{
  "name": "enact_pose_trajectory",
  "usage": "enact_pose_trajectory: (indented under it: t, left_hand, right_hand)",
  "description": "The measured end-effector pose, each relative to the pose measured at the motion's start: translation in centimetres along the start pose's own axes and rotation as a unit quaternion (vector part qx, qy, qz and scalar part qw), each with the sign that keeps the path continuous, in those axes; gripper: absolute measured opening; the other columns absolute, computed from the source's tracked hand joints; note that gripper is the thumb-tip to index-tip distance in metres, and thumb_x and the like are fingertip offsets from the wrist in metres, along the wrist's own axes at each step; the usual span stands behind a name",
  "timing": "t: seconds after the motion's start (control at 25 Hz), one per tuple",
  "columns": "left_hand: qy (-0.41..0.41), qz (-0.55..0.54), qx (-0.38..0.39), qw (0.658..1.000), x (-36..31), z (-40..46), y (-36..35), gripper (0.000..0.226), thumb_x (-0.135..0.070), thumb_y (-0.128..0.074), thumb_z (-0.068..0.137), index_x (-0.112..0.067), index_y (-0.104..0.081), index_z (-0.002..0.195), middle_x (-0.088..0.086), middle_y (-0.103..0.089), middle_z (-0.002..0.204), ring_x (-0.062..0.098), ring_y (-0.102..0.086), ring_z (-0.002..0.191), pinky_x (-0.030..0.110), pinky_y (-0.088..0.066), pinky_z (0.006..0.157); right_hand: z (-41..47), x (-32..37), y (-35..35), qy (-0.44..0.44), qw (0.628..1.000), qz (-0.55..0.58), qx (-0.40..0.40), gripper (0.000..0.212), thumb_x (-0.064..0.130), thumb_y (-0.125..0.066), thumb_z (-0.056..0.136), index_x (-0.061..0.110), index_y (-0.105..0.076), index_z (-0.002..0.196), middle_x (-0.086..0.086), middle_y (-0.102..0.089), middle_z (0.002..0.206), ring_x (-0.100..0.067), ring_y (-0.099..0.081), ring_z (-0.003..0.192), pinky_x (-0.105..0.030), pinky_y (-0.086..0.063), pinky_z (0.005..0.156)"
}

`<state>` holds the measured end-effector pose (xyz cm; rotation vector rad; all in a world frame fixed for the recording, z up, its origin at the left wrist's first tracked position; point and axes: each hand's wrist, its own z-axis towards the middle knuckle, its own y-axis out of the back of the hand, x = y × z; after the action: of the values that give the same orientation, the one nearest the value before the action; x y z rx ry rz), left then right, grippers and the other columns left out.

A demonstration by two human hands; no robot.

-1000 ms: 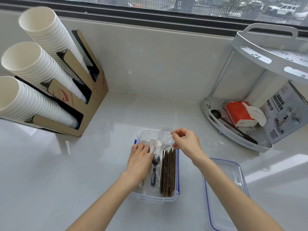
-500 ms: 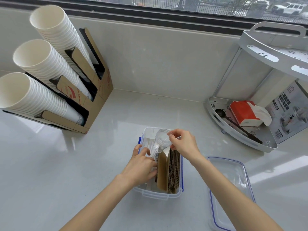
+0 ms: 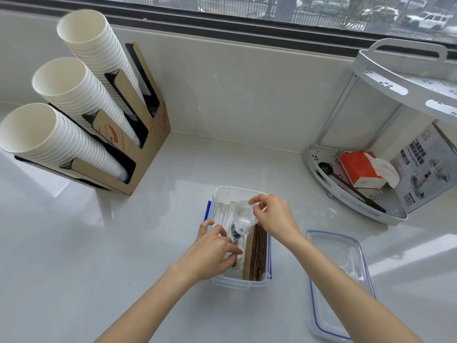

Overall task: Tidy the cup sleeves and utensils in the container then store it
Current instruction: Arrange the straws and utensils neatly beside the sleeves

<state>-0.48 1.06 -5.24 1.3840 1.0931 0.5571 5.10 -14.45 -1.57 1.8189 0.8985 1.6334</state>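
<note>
A clear plastic container (image 3: 228, 283) with blue clips sits on the counter in front of me. Brown corrugated cup sleeves (image 3: 258, 253) stand on edge along its right side. White wrapped utensils (image 3: 223, 215) and a black spoon lie in its left part. My right hand (image 3: 274, 217) pinches the rim of a small clear plastic cup (image 3: 243, 217) over the container's far half. My left hand (image 3: 214, 251) reaches into the left part, fingers curled on the wrapped utensils.
The container's clear lid (image 3: 338, 283) with a blue seal lies on the counter to the right. A cardboard holder with stacks of white paper cups (image 3: 74, 115) stands at the back left. A white corner rack (image 3: 356, 194) with a red tissue pack stands at the right.
The cup sleeves have been stood upright and pushed against the right wall. My left hand has slid nearer along the utensils. The clear cup stays pinched over the container.
</note>
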Motion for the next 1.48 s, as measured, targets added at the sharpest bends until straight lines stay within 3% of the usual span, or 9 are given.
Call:
enact_pose_trajectory:
  t: [0.12,0.2,0.32,0.4,0.52,0.96,1.16,1.32,1.48]
  left_hand:
    - [0.027,-0.035,-0.093,0.995,0.4,-0.4,0.4,0.046,-0.039,-0.024,0.080,-0.019,-0.065,0.086,-0.007,-0.068,0.092,0.012,-0.052,0.100,0.037,-0.021,0.109]
    - [0.061,-0.059,-0.135,0.987,1.0,-0.3,0.7,0.053,-0.047,-0.019,0.074,-0.020,-0.059,0.094,-0.008,-0.063,0.099,0.011,-0.051,0.103,0.034,-0.023,0.108]
    - [0.064,-0.072,-0.075,0.993,1.6,-0.1,0.7,0.075,-0.065,-0.019,0.066,-0.027,-0.039,0.129,-0.012,-0.050,0.127,0.008,-0.037,0.124,0.028,-0.009,0.106]
    - [0.055,-0.073,-0.042,0.995,1.4,0.1,0.6,0.076,-0.067,-0.032,0.073,-0.028,-0.027,0.138,-0.012,-0.045,0.136,0.006,-0.033,0.130,0.027,-0.004,0.108]
    - [0.059,-0.101,-0.033,0.993,1.0,0.4,0.7,0.061,-0.052,-0.047,0.084,-0.024,-0.032,0.137,-0.010,-0.050,0.134,0.005,-0.036,0.129,0.029,-0.004,0.112]
    - [0.055,0.013,0.057,0.997,1.1,1.3,0.5,0.054,-0.055,-0.033,0.089,-0.017,-0.061,0.114,-0.004,-0.060,0.123,0.012,-0.032,0.130,0.046,0.004,0.116]
    - [0.054,0.011,0.057,0.997,1.0,1.3,0.6,0.051,-0.053,-0.032,0.090,-0.019,-0.059,0.118,-0.005,-0.060,0.124,0.012,-0.032,0.130,0.047,0.006,0.116]
    - [0.058,0.011,0.002,0.998,1.0,2.6,1.4,0.040,-0.034,-0.029,0.096,-0.020,-0.050,0.127,-0.005,-0.055,0.130,0.015,-0.035,0.130,0.042,0.002,0.115]
    - [0.024,0.071,0.035,0.997,1.7,5.3,1.8,0.040,-0.016,-0.035,0.093,-0.020,-0.045,0.131,-0.004,-0.055,0.132,0.021,-0.032,0.132,0.045,0.002,0.116]
  right_hand:
    - [-0.3,0.2,-0.6,0.025,0.996,-0.074,0.041,0.033,0.009,-0.042,0.089,0.015,-0.066,0.111,-0.013,-0.063,0.107,-0.030,-0.060,0.101,-0.029,-0.045,0.085]
    - [-0.5,0.4,-0.9,0.018,0.992,-0.095,0.084,0.036,0.005,-0.042,0.087,0.014,-0.066,0.112,-0.014,-0.066,0.100,-0.033,-0.060,0.105,-0.032,-0.047,0.087]
    - [-0.5,0.6,-1.2,0.010,0.985,-0.125,0.120,0.036,0.006,-0.046,0.085,0.014,-0.066,0.113,-0.013,-0.068,0.114,-0.029,-0.060,0.109,-0.035,-0.049,0.095]
    - [-0.4,0.7,-1.3,0.013,0.978,-0.154,0.143,0.034,0.010,-0.047,0.086,0.016,-0.066,0.113,-0.011,-0.068,0.116,-0.028,-0.060,0.110,-0.036,-0.047,0.097]
    - [-0.5,0.6,-1.3,0.021,0.970,-0.178,0.166,0.032,0.015,-0.045,0.090,0.017,-0.065,0.114,-0.007,-0.068,0.119,-0.025,-0.059,0.112,-0.036,-0.043,0.096]
    - [-0.4,-0.2,-1.2,0.046,0.978,-0.151,0.135,0.035,0.009,-0.040,0.089,0.015,-0.062,0.116,-0.006,-0.065,0.120,-0.024,-0.058,0.111,-0.038,-0.044,0.098]
    - [-0.5,-0.7,-1.3,0.059,0.979,-0.148,0.127,0.034,0.009,-0.042,0.089,0.015,-0.063,0.115,-0.006,-0.064,0.119,-0.024,-0.055,0.111,-0.038,-0.043,0.098]
    - [-0.1,-0.8,-1.3,0.075,0.976,-0.173,0.106,0.031,0.016,-0.041,0.092,0.019,-0.061,0.116,-0.003,-0.064,0.118,-0.026,-0.045,0.115,-0.037,-0.037,0.097]
    - [0.7,-0.4,-1.5,0.098,0.964,-0.220,0.110,0.031,0.029,-0.044,0.091,0.020,-0.059,0.116,-0.002,-0.063,0.115,-0.023,-0.045,0.116,-0.036,-0.033,0.097]
